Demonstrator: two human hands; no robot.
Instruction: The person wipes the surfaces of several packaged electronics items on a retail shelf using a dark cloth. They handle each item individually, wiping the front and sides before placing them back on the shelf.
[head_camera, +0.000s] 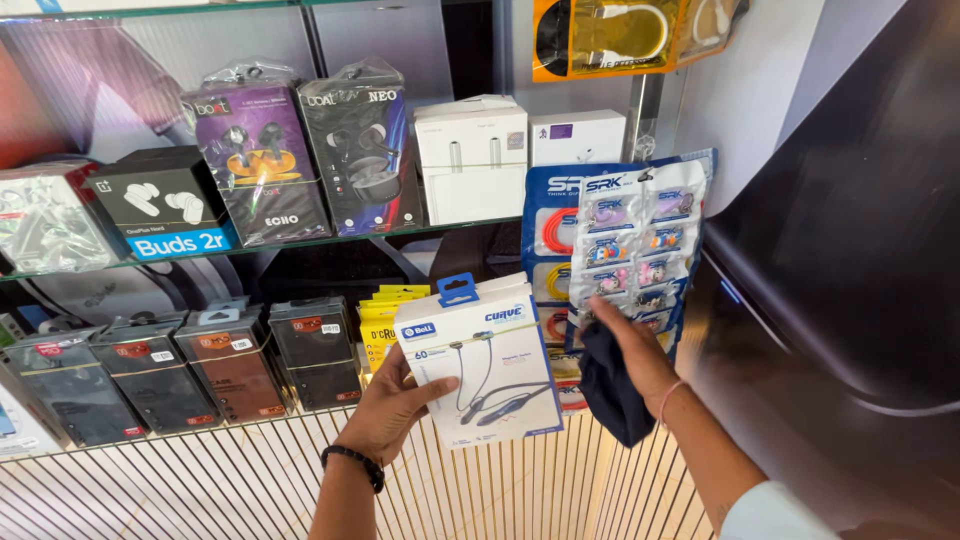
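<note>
Left hand (385, 405) grasps the white neckband earphone box (480, 360) from below, in front of the lower glass shelf (150, 435) | right hand (635, 355) is clenched on a dark cloth (610, 390), just beside the box | I see hanging blister packs (635, 245) behind the cloth.

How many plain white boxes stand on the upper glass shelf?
2: a larger white box left of a smaller white box, side by side at the shelf's right end. More may be hidden behind.
</note>
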